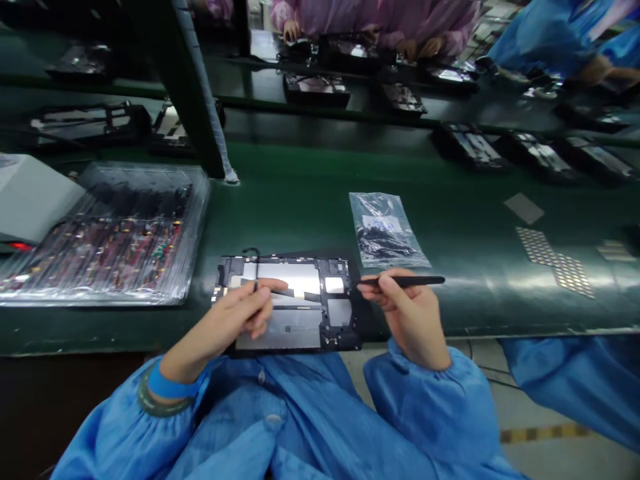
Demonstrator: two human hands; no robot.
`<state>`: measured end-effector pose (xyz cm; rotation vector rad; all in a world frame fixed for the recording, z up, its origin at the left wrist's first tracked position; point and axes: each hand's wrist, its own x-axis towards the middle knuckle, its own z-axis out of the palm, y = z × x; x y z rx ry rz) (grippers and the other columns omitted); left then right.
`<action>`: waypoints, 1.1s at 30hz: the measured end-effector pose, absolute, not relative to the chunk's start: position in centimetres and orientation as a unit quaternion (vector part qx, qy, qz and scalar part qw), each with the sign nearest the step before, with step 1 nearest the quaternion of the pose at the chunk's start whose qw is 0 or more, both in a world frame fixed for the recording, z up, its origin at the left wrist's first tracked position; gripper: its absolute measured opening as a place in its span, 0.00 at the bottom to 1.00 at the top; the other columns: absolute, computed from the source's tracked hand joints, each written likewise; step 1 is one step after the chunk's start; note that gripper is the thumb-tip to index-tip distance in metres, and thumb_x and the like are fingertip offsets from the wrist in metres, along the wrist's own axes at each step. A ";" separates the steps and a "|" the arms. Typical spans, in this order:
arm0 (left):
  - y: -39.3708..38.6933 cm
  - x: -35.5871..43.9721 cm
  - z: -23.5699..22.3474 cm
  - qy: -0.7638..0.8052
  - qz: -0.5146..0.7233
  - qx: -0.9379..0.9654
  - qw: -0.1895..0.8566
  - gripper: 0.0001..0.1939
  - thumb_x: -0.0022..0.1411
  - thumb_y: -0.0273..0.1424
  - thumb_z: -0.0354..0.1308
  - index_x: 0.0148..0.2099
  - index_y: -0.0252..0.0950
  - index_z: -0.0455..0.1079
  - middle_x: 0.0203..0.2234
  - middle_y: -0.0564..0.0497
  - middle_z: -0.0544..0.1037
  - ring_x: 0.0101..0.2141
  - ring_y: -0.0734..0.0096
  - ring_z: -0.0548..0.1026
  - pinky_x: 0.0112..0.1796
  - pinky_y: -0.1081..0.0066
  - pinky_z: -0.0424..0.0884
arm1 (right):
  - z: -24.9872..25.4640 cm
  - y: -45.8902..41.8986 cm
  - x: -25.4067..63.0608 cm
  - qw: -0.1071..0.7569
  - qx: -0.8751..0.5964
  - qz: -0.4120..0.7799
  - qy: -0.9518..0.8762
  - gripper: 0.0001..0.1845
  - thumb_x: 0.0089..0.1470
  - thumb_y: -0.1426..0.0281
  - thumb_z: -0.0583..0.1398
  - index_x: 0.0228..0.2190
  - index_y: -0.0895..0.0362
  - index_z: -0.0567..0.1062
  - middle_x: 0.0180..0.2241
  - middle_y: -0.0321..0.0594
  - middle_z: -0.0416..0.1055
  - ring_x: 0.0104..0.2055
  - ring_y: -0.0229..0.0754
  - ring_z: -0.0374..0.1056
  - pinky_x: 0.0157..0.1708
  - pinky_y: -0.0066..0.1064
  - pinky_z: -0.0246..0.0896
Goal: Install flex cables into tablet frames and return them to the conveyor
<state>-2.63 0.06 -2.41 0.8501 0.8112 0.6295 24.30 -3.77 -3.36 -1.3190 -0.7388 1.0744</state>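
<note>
On the green bench [300,227], flat tablet-like frame [297,321], black-edged, silver-panelled, shiny.

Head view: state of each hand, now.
Left hand: index finger extended over the flat device; whether it grips the thin black cable cannot be told.
Right hand: closed, holding a slim black tool.
</note>
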 end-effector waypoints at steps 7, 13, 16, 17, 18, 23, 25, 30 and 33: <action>-2.0 -0.7 -0.3 0.369 0.271 0.475 0.751 0.17 0.67 0.42 0.50 0.47 0.33 0.68 0.34 0.52 0.70 0.17 0.86 0.59 0.21 0.76 0.66 | -1.1 -2.9 17.8 0.505 -0.476 0.640 -0.328 0.17 0.43 0.60 0.71 0.28 0.57 0.72 0.22 0.37 0.77 0.23 0.40 0.76 0.26 0.27 0.74; -2.9 -2.1 -0.2 0.413 0.265 0.504 0.711 0.19 0.69 0.44 0.45 0.39 0.33 0.67 0.15 0.61 0.59 0.16 0.80 0.61 0.22 0.76 0.63 | -1.7 -2.3 16.5 0.494 -0.416 0.718 -0.259 0.13 0.46 0.64 0.70 0.26 0.57 0.74 0.23 0.38 0.79 0.24 0.34 0.75 0.25 0.18 0.71; -3.1 -2.6 -0.2 0.425 0.258 0.511 0.701 0.20 0.69 0.44 0.44 0.38 0.33 0.67 0.14 0.61 0.59 0.17 0.79 0.61 0.23 0.75 0.63 | -2.1 -2.2 16.1 0.466 -0.397 0.761 -0.216 0.12 0.46 0.64 0.70 0.26 0.59 0.76 0.23 0.39 0.79 0.23 0.33 0.75 0.25 0.16 0.71; -3.1 -2.7 -0.1 0.427 0.259 0.511 0.699 0.20 0.69 0.44 0.44 0.39 0.33 0.67 0.14 0.61 0.59 0.17 0.79 0.62 0.23 0.75 0.63 | -2.3 -2.2 16.0 0.458 -0.395 0.770 -0.202 0.12 0.46 0.64 0.70 0.26 0.60 0.77 0.23 0.40 0.79 0.23 0.33 0.75 0.25 0.16 0.70; -3.2 -2.8 -0.1 0.427 0.263 0.512 0.698 0.19 0.69 0.43 0.44 0.39 0.33 0.67 0.15 0.61 0.60 0.17 0.79 0.62 0.24 0.75 0.63 | -2.5 -2.2 15.9 0.451 -0.393 0.778 -0.190 0.13 0.46 0.64 0.70 0.26 0.61 0.78 0.23 0.40 0.79 0.23 0.33 0.75 0.25 0.15 0.70; -3.1 -2.8 -0.1 0.431 0.272 0.518 0.687 0.19 0.70 0.43 0.44 0.40 0.33 0.67 0.16 0.60 0.62 0.17 0.79 0.62 0.24 0.75 0.64 | -3.1 -2.0 15.4 0.436 -0.386 0.802 -0.133 0.12 0.42 0.65 0.72 0.24 0.62 0.79 0.21 0.39 0.78 0.21 0.32 0.74 0.24 0.14 0.69; -3.1 -2.8 -0.1 0.432 0.272 0.518 0.686 0.19 0.70 0.43 0.44 0.39 0.33 0.67 0.15 0.60 0.62 0.17 0.79 0.62 0.24 0.75 0.64 | -3.3 -1.9 15.3 0.433 -0.385 0.806 -0.120 0.12 0.41 0.66 0.73 0.23 0.62 0.79 0.21 0.39 0.79 0.20 0.32 0.74 0.24 0.13 0.69; -3.1 -2.8 -0.2 0.422 0.280 0.509 0.696 0.20 0.69 0.44 0.45 0.41 0.33 0.68 0.16 0.60 0.61 0.17 0.80 0.62 0.24 0.75 0.65 | -2.8 -1.9 15.1 0.441 -0.376 0.807 -0.117 0.12 0.41 0.66 0.73 0.24 0.61 0.78 0.21 0.37 0.78 0.20 0.31 0.73 0.24 0.13 0.69; -3.0 -3.0 -0.7 0.424 0.304 0.484 0.703 0.21 0.67 0.46 0.48 0.44 0.32 0.68 0.18 0.60 0.62 0.16 0.81 0.61 0.21 0.76 0.64 | -1.9 -2.2 14.9 0.468 -0.354 0.796 -0.148 0.11 0.44 0.67 0.72 0.26 0.59 0.77 0.24 0.36 0.79 0.23 0.32 0.75 0.25 0.15 0.70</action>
